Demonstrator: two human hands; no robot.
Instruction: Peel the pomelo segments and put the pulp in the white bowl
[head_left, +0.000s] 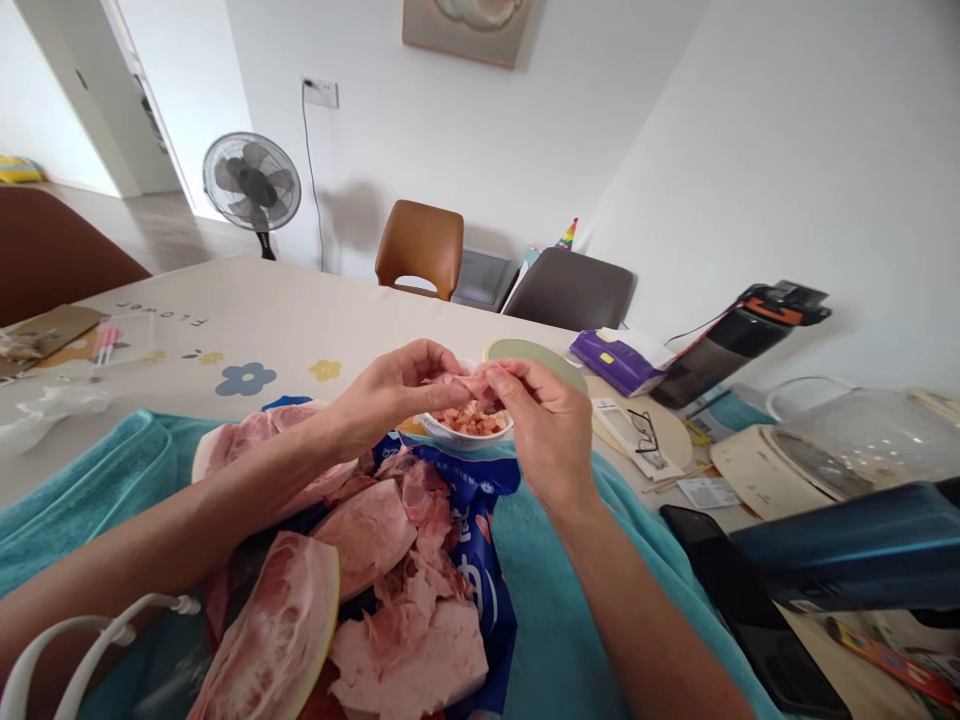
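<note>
Head view. Left hand (pixel 394 390) and right hand (pixel 544 425) both pinched shut on one pink pomelo segment (pixel 474 382), held between the fingertips. White bowl (pixel 463 437) directly beneath both hands; peel pieces (pixel 375 530) back toward the wrists, on blue bag (pixel 480 500). Probable fault: soft pulp tearing unevenly, with fragments dropping past the bowl rim onto the bag.

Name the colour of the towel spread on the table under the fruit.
The towel is plain teal; the head view shows it best.

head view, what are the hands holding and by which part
A pink fruit piece, over the white bowl. The left hand pinches its left end in the fingertips, the right hand its right end.
</note>
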